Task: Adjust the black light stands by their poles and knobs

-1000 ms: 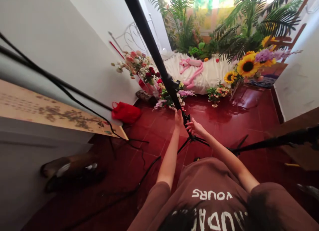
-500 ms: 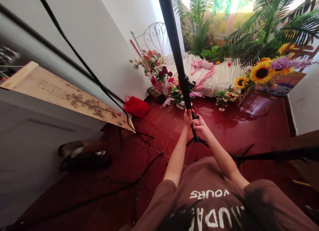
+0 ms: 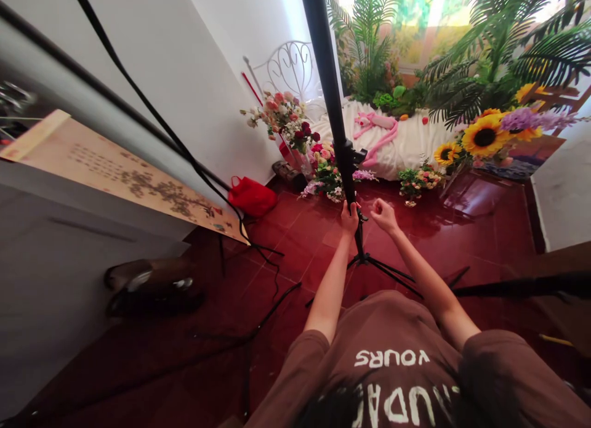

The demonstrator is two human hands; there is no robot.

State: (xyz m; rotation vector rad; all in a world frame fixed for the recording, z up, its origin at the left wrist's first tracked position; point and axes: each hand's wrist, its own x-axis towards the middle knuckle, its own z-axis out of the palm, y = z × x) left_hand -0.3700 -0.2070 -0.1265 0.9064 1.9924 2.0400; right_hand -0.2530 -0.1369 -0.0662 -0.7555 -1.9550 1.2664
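A black light stand (image 3: 330, 77) rises upright in front of me on thin tripod legs. My left hand (image 3: 349, 217) is wrapped round its pole, low down, just below the thicker section. To the right, my right hand (image 3: 384, 216) is held apart from the pole, its fingers curled closed and nothing visible in them. Between the two hands a small black knob (image 3: 362, 217) sticks out of the pole. Higher up is a larger clamp knob (image 3: 357, 155).
Another black pole (image 3: 521, 287) crosses at the right, with dark stand legs (image 3: 252, 337) at lower left. A hanging scroll (image 3: 152, 175) and a red bag (image 3: 252, 196) are on the left. Flowers (image 3: 323, 169), sunflowers (image 3: 484, 136) and a draped white cloth (image 3: 410, 145) lie beyond.
My right hand has come off the stand by the lower knob and moved right. My left hand keeps its hold on the pole.
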